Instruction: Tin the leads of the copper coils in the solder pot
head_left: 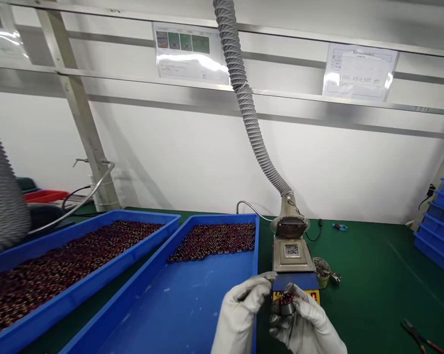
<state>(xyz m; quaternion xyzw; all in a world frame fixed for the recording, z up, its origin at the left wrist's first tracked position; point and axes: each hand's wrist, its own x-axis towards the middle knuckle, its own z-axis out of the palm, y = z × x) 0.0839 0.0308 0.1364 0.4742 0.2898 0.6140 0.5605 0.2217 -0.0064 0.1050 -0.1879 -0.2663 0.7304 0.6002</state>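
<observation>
Dark coil (287, 308): lower frame, right of centre, looks near-upright | your right hand (306, 319) grips it | your left hand (242, 307) just left, apart, fingers bunched; can't tell if holding.

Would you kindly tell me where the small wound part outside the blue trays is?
In the head view, the small wound part is low and right of centre, held in the right hand, before the blue-fronted machine.

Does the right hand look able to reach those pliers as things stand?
Probably yes: I see only green tabletop between the right hand and the pliers, though that hand holds a small dark part.
</observation>
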